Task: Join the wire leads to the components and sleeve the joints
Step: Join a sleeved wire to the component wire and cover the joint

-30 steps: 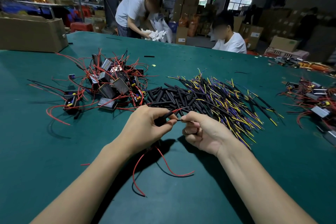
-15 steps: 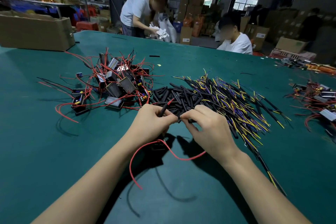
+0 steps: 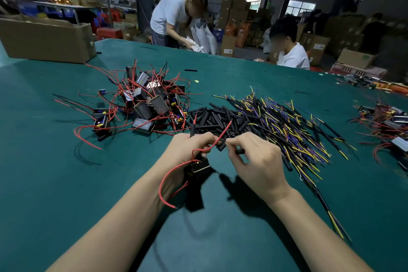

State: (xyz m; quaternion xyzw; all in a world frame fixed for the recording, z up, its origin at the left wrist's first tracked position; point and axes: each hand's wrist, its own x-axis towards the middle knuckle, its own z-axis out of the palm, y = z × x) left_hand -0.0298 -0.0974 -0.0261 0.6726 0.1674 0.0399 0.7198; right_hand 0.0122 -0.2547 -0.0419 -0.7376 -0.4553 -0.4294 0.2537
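A green table (image 3: 55, 183) is filling a warehouse stacked with boxes. The left hand (image 3: 187, 150) is gripping a small black component (image 3: 199, 165) and pinching its red wire (image 3: 220, 134), which is pointing up and right. The right hand (image 3: 254, 159) is pinching a thin lead at the wire, holding a black sleeve (image 3: 240, 151). Beyond are lying loose sleeves (image 3: 212, 119), a component pile (image 3: 150, 101) and striped leads (image 3: 287, 130).

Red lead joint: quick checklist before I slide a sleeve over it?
1. Left hand holds the component: ok.
2. Red lead pinched at the meeting point: ok.
3. Right hand pinches a thin wire end: ok.
4. Sleeve held in right hand: ok.
5. Conductors actually twisted together: cannot tell.
6. Spare sleeves pile close behind hands: ok.
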